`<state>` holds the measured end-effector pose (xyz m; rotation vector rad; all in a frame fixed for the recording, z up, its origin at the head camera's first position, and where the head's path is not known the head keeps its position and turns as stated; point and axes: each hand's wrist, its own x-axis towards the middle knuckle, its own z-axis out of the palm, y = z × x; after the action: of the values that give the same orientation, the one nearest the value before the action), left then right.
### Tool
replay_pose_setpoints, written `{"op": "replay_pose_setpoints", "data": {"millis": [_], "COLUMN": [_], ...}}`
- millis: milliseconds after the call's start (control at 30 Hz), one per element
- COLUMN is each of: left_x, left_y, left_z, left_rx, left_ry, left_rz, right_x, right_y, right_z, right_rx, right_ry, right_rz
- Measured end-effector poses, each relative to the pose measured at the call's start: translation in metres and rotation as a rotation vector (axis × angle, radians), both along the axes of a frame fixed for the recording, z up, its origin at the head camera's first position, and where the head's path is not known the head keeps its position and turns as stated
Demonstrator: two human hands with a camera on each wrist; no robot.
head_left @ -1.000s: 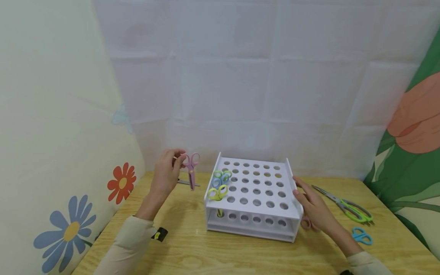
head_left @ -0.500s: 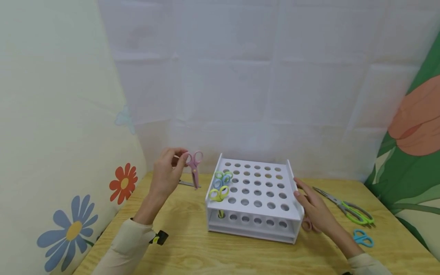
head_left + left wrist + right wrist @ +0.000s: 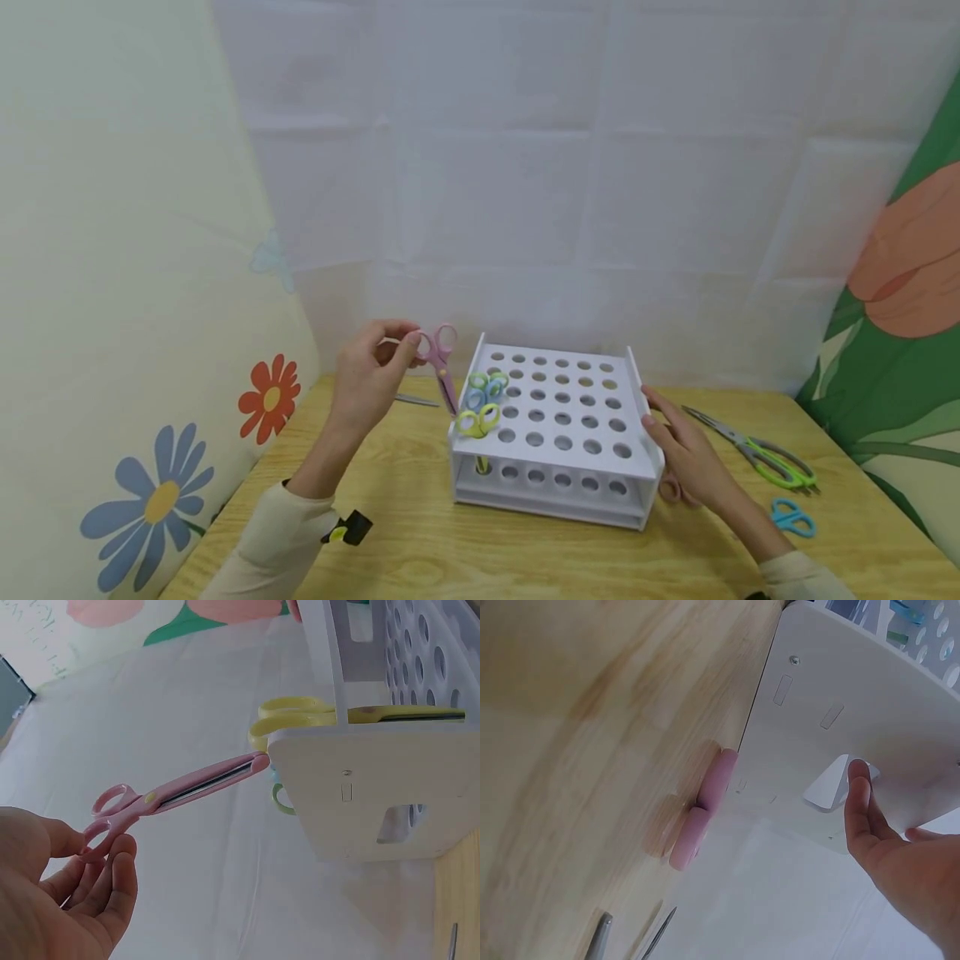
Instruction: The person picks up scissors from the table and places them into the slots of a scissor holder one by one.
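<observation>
My left hand (image 3: 367,375) pinches one handle loop of pink scissors (image 3: 437,360) between thumb and fingers. Their blades slant down and right, tip close to the left panel of a white rack (image 3: 576,425); whether they touch, I cannot tell. In the left wrist view, the pink scissors (image 3: 176,796) point at that panel's edge. Yellow scissors (image 3: 477,421) stand in the rack's left column, with blue scissors (image 3: 476,398) and green-handled scissors (image 3: 487,382) behind. My right hand (image 3: 686,454) holds the rack's right panel, a finger at the cutout in the right wrist view.
Large green-handled scissors (image 3: 765,458) and small blue scissors (image 3: 792,518) lie on the table at right. Pink handle loops (image 3: 709,802) lie beside the rack, partly behind my right hand in the head view. A metal blade (image 3: 417,400) lies behind my left hand.
My left hand has moved slightly right with the pink scissors, which have tilted from hanging nearly straight down to slanting toward the rack. My right hand stays on the panel.
</observation>
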<state>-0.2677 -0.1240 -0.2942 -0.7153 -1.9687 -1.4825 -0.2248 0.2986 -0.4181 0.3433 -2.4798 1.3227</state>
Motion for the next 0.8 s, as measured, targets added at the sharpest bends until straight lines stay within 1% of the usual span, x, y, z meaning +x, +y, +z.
{"op": "replay_pose_setpoints", "data": {"millis": [67,167,267,367,533,633,733,800], "left_x": [-0.003,-0.010,-0.016,-0.017,-0.011,-0.003,0.010,0.015], "left_y": [0.001,-0.001,-0.003,-0.002,0.007,0.016,0.024,0.028], "left_z": [-0.002,-0.010,-0.016,-0.017,-0.016,-0.014,-0.010,-0.011], "left_rx": [0.013,0.027,0.043,0.053,0.055,0.068,0.066,0.053], "left_ry": [-0.021,-0.029,-0.019,0.004,0.025,0.023,0.005,0.000], "left_rz": [-0.018,-0.024,-0.022,-0.029,-0.043,-0.058,-0.078,-0.088], "right_x": [0.000,0.000,0.000,0.000,0.000,0.000,-0.001,-0.001], "right_y": [0.000,0.000,0.000,0.000,0.000,0.000,0.000,0.000], "right_z": [0.000,0.000,0.000,0.001,0.000,0.000,-0.001,-0.001], "right_rx": [-0.003,-0.017,-0.027,-0.022,-0.015,-0.002,0.015,0.017], "right_ry": [-0.004,-0.015,-0.021,-0.019,-0.018,-0.003,0.018,0.023], "right_rz": [0.000,0.006,0.007,0.004,0.001,0.000,0.000,0.005]}}
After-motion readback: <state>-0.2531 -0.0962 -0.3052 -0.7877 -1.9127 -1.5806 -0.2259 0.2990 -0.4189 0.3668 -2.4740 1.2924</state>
